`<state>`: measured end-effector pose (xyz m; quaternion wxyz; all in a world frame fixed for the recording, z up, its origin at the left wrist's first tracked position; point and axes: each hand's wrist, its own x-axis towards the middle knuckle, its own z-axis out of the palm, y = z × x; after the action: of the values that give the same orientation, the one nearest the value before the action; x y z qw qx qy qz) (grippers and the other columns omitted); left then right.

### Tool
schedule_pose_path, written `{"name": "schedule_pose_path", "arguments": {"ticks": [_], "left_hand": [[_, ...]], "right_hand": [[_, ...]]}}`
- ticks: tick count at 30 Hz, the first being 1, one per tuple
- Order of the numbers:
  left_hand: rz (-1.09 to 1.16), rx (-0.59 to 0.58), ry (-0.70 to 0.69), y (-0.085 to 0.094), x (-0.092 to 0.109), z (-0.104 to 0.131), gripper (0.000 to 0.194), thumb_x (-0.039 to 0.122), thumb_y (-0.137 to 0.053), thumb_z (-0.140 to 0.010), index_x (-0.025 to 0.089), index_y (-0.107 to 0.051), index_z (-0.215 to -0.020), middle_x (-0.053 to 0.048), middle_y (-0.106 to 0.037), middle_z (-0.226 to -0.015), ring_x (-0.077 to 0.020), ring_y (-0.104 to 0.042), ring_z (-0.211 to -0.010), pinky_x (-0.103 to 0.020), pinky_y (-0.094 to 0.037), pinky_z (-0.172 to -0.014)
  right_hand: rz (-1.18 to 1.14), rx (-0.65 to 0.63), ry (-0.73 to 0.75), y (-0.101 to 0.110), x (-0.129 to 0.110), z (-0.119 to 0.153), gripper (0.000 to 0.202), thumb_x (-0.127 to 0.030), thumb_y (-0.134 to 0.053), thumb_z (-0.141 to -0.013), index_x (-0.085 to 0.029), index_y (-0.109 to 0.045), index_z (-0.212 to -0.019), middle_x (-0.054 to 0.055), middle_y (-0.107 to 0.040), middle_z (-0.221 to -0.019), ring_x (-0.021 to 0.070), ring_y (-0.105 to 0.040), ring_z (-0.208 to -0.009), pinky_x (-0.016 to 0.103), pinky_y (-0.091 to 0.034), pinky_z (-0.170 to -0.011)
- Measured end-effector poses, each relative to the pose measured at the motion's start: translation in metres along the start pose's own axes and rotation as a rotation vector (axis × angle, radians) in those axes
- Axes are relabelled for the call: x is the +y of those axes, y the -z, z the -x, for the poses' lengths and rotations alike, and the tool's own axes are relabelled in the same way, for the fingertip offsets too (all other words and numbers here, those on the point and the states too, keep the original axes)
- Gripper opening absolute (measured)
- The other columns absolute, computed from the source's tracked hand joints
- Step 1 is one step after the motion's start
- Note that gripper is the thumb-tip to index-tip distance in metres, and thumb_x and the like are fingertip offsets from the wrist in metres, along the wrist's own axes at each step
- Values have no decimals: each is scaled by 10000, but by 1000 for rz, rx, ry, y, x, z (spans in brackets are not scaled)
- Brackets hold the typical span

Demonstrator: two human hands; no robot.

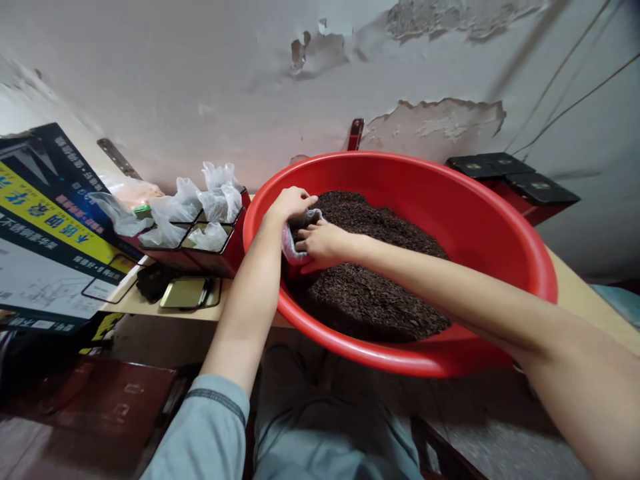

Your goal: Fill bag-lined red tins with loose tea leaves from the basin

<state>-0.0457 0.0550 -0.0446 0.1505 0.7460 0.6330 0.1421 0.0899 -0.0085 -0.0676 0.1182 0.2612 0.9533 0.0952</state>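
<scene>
A large red plastic tub [500,220] holds a heap of dark, loose dried leaves that look like tea [380,293]. At its left inner side stands a tin lined with a clear plastic bag [289,247], with dark leaves partly visible in its mouth. My left hand [291,203] grips the far rim of the lined tin, fingers bent over the bag's edge. From the right, my right hand [325,243] reaches over the bag's mouth, its fingers apart and their tips in the opening. The tin's lower part is hidden by my left forearm and the tub.
Left of the tub stand several dark-rimmed red tins [220,257] with plastic bags [220,193] sticking out. A gold-coloured lid [185,293] lies before them. A printed cardboard box [55,233] is at far left. Closed black-topped tins [515,175] stand behind the tub, right.
</scene>
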Motion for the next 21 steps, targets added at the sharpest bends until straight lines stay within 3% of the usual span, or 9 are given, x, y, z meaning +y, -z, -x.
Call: {"name": "schedule_pose_path", "arguments": {"ticks": [16, 21], "left_hand": [[27, -8, -38, -3, -4, -4, 359, 397, -577, -1021, 166, -813, -1161, -114, -801, -1204, -235, -719, -1106, -278, -513, -983], [31, 4, -26, -5, -9, -8, 365, 407, -587, -1014, 167, -806, -1181, -118, -792, -1227, -241, -713, -1126, -283, -512, -991]], "right_hand": [[-6, 10, -1, -1, -1, -1, 582, -642, -621, -948, -213, -721, -1330, 166, -669, -1352, 354, -645, -1213, 499, -419, -1086], [-143, 64, 47, 0, 8, 9, 579, -622, -712, -896, -163, -752, -1246, 183, -670, -1324, 350, -646, -1193, 500, -441, -1084]]}}
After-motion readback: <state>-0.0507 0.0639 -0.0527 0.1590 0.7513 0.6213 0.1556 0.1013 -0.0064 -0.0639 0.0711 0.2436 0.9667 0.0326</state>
